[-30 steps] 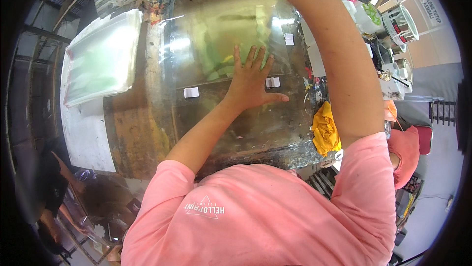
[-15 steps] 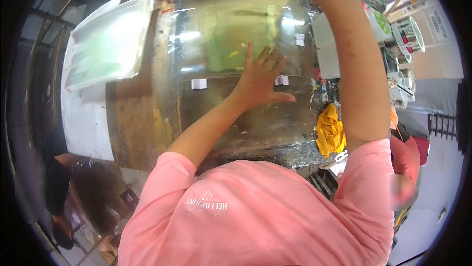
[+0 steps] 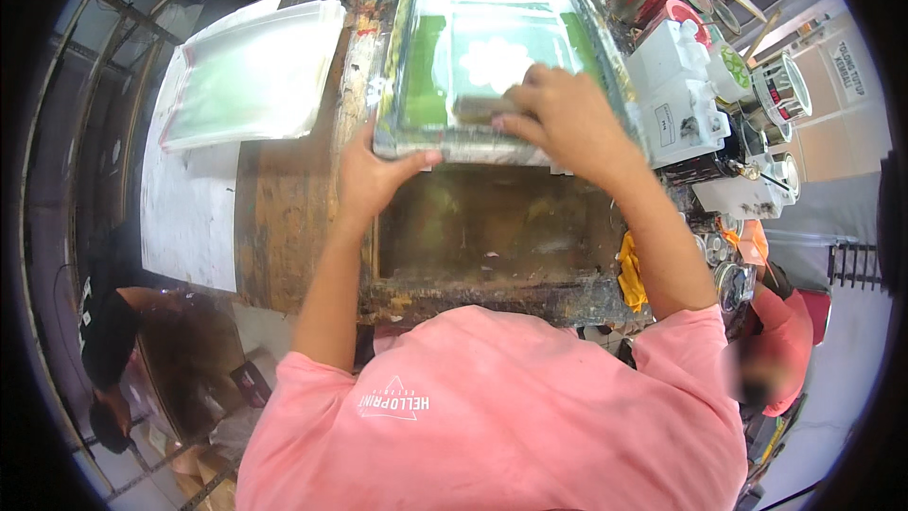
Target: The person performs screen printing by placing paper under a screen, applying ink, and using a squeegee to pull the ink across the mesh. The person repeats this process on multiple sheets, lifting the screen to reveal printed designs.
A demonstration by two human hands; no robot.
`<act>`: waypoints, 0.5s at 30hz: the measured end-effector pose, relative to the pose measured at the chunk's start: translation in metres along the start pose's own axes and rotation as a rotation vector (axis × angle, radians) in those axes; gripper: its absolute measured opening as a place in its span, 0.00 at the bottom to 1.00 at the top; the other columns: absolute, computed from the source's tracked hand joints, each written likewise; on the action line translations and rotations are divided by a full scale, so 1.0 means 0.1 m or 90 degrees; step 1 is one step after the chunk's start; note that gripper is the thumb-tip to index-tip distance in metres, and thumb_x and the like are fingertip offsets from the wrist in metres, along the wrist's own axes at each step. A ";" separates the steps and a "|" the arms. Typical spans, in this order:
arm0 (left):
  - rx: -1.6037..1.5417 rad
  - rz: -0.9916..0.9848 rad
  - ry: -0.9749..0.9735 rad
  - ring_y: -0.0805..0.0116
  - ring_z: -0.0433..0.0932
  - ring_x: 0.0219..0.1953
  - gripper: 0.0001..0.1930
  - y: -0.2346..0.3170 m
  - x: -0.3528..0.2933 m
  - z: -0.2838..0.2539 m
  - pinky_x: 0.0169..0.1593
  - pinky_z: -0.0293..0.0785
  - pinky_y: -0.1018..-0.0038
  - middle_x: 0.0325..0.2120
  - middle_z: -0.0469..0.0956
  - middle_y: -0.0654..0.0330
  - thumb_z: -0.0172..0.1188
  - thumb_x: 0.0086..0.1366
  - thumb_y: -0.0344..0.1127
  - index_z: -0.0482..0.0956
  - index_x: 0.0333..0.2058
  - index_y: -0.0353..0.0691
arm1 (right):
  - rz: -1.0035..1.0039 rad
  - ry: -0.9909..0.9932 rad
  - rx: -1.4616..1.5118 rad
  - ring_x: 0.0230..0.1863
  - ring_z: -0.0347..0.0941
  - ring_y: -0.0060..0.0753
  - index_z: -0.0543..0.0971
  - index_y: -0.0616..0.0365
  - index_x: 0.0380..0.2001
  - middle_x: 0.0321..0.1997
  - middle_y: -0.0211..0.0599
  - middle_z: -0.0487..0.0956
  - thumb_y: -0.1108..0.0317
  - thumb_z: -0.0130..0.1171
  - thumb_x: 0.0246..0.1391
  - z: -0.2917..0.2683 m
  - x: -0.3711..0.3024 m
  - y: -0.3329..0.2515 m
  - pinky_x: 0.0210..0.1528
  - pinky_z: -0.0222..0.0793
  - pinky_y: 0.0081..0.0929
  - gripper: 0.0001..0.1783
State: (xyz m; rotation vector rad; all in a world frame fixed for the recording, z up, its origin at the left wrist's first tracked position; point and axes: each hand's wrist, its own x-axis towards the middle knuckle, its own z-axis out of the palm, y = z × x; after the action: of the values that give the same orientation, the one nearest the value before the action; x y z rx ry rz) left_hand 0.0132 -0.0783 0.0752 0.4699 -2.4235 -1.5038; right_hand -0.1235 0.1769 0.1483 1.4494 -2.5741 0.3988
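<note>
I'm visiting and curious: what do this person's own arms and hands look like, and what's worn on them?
The left hand and right hand are bare, without gloves; no watch or bracelet shows. Rings are too small to tell. Short, loose pink fabric sleeves leave the forearms uncovered, belonging to a pink shirt with a white triangular print.

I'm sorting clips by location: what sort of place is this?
Probably a screen-printing workshop: the right hand holds a squeegee-like tool over a framed screen, smeared containers stand nearby, and the wooden table is stained.
</note>
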 end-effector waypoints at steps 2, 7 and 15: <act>0.069 0.064 0.022 0.54 0.81 0.50 0.55 -0.40 -0.11 0.14 0.56 0.74 0.58 0.44 0.82 0.54 0.86 0.40 0.61 0.77 0.64 0.36 | 0.041 -0.048 0.047 0.40 0.80 0.55 0.86 0.54 0.44 0.38 0.44 0.83 0.49 0.66 0.62 0.25 -0.16 -0.04 0.42 0.74 0.49 0.19; 0.397 0.155 0.108 0.59 0.72 0.55 0.53 -0.71 -0.22 0.30 0.63 0.55 0.58 0.46 0.77 0.61 0.83 0.36 0.67 0.82 0.59 0.39 | 0.140 -0.055 0.059 0.43 0.81 0.48 0.86 0.53 0.45 0.40 0.39 0.83 0.49 0.68 0.60 0.75 -0.50 -0.23 0.42 0.78 0.46 0.20; 0.359 0.140 0.076 0.59 0.71 0.54 0.52 -0.72 -0.26 0.25 0.62 0.54 0.59 0.45 0.76 0.61 0.83 0.35 0.67 0.83 0.57 0.41 | 0.059 0.037 -0.026 0.42 0.81 0.42 0.84 0.49 0.43 0.40 0.33 0.81 0.47 0.67 0.59 1.17 0.00 0.29 0.37 0.80 0.44 0.19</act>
State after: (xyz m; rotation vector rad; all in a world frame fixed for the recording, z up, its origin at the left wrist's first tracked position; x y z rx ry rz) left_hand 0.0377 -0.0775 -0.0014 0.3636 -2.6731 -0.6732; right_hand -0.1498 0.1550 0.0327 1.2902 -2.5946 0.3918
